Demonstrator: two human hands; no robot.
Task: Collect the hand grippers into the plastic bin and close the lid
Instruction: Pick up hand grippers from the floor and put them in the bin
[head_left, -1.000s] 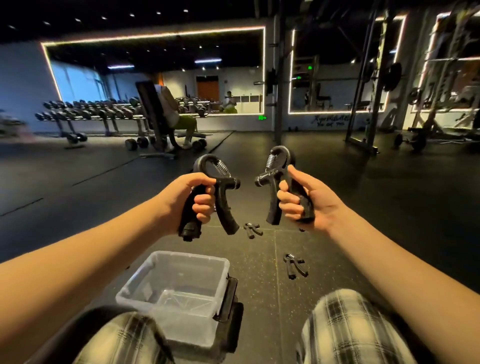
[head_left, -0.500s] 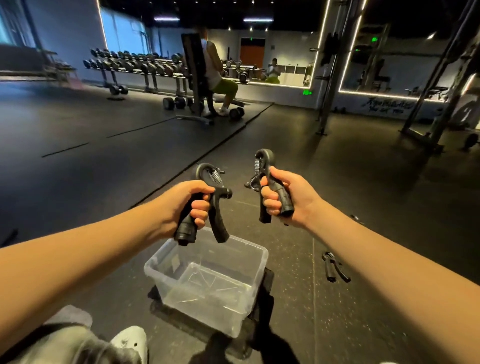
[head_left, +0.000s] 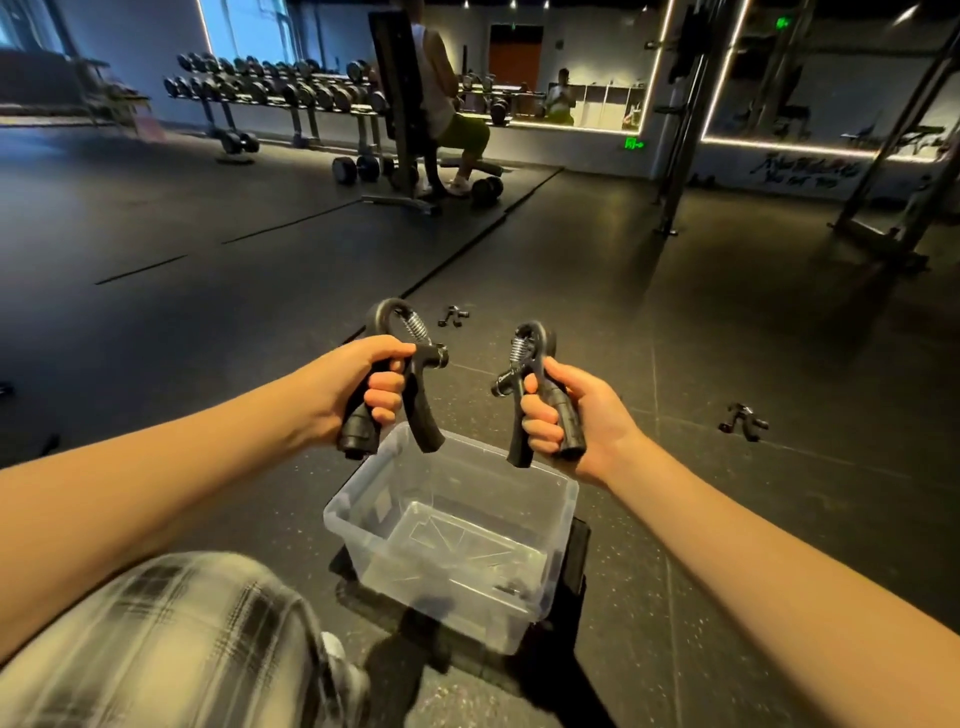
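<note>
The left hand (head_left: 358, 384) grasps one black hand gripper (head_left: 402, 374) and the right hand (head_left: 576, 415) another (head_left: 530, 395), both above the clear plastic bin's (head_left: 563, 499) far rim. Two more grippers (head_left: 453, 315) (head_left: 743, 422) lie on the floor (head_left: 727, 322) beyond; the dark slab under the bin may be its lid (head_left: 576, 561).

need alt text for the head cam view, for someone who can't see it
Each bare hand, left hand and right hand, holds a black hand gripper over an open clear plastic bin on a dark gym floor. Two more grippers lie on the floor beyond.

Two held hand grippers (head_left: 402, 374) (head_left: 535, 395) above bin (head_left: 563, 499); others on floor (head_left: 727, 322) beyond.
</note>
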